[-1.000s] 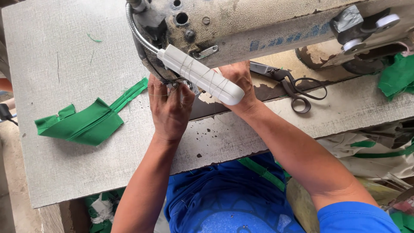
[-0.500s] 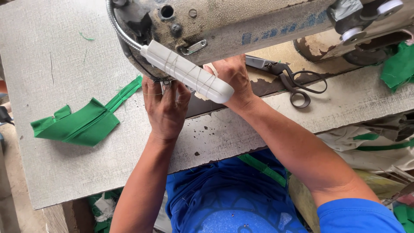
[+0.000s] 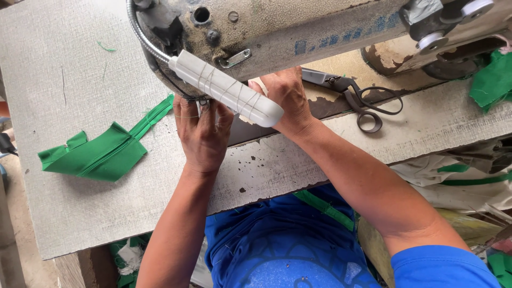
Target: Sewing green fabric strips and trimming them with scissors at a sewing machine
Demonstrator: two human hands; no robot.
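1. My left hand (image 3: pixel 201 133) lies palm down on the grey table (image 3: pixel 69 69), fingers stretched forward and close together under the head of the sewing machine (image 3: pixel 298 32). The fingertips are hidden behind the white lamp bar (image 3: pixel 226 88), so I cannot tell whether they pinch anything.
2. My right hand (image 3: pixel 288 96) sits just beside the left, further under the machine head, fingers curled down toward the needle area. What it grips, if anything, is hidden; I cannot tell.
3. A green fabric strip (image 3: pixel 154 114) runs from the spot by my left fingertips out to the left, where it joins a folded green fabric piece (image 3: pixel 98 154) lying flat on the table, well apart from both hands.
4. The lamp bar, wound with thread, hangs on a flexible metal neck and crosses above both hands.
5. Black scissors (image 3: pixel 362 101) lie on the worn machine bed, near my right hand, not touching it.
6. More green cloth (image 3: pixel 493 80) lies at the far right edge.
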